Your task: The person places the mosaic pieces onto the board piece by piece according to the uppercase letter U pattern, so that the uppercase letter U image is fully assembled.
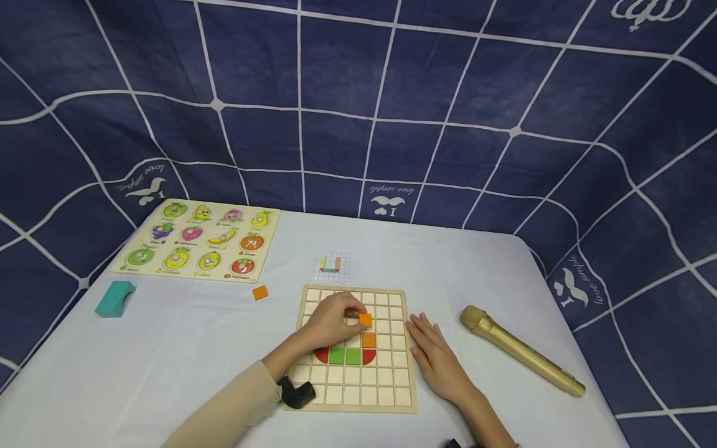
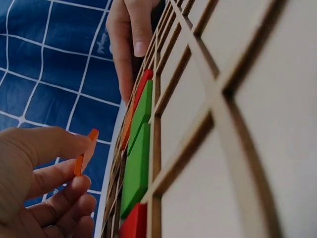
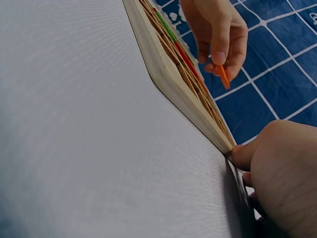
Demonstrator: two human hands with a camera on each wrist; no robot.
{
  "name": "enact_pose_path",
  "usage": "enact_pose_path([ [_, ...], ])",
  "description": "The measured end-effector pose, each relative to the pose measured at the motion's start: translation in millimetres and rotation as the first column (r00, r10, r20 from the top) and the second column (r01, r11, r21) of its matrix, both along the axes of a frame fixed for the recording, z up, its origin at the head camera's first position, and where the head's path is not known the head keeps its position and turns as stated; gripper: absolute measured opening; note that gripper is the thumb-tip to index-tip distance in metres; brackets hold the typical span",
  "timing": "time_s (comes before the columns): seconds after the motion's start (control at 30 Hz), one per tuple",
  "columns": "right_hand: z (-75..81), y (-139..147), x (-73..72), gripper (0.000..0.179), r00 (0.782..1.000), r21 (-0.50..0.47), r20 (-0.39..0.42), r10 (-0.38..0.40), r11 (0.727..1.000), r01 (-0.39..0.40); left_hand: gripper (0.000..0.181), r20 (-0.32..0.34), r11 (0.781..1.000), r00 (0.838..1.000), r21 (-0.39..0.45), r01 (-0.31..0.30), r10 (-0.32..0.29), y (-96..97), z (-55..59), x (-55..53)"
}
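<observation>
My left hand (image 1: 334, 320) pinches an orange square tile (image 1: 365, 320) between thumb and fingers, above the wooden grid board (image 1: 392, 395). In the left wrist view that tile (image 2: 87, 152) is tilted and clear of the board. Set in the grid are another orange tile (image 1: 368, 340), two green tiles (image 1: 344, 356) side by side, and a red quarter-round piece at each end, the right one (image 1: 369, 356) below the orange tile. My right hand (image 1: 439, 361) lies with fairly straight fingers against the board's right edge; its thumb (image 3: 242, 156) touches the frame in the right wrist view.
Behind the board lies a pattern card (image 1: 333, 267) with a coloured U shape. A loose orange tile (image 1: 260, 292), a teal arched block (image 1: 115, 298) and a fruit puzzle board (image 1: 196, 242) are on the left. To the right lies a gold microphone (image 1: 523, 351).
</observation>
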State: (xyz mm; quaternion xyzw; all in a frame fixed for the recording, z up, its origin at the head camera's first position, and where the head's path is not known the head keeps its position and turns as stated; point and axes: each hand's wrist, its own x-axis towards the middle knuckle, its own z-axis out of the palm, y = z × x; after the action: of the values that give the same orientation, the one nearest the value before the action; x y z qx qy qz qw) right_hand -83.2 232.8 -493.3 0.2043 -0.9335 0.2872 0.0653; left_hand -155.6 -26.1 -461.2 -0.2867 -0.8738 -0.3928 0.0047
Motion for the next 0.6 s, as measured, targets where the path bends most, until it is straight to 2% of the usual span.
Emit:
enact_pose_path([
  [0.37,-0.3,0.3,0.1,0.046,1.000,0.003,-0.007,0.000,1.000,0.000,0.021,0.030,0.998,0.999,-0.054,0.015,-0.014,6.7,-4.9,-1.6],
  [0.6,0.6,-0.5,0.3,0.046,1.000,0.001,0.002,-0.007,1.000,0.007,0.020,0.012,0.997,1.000,-0.078,0.018,-0.017,8.2,-7.6,-3.5],
])
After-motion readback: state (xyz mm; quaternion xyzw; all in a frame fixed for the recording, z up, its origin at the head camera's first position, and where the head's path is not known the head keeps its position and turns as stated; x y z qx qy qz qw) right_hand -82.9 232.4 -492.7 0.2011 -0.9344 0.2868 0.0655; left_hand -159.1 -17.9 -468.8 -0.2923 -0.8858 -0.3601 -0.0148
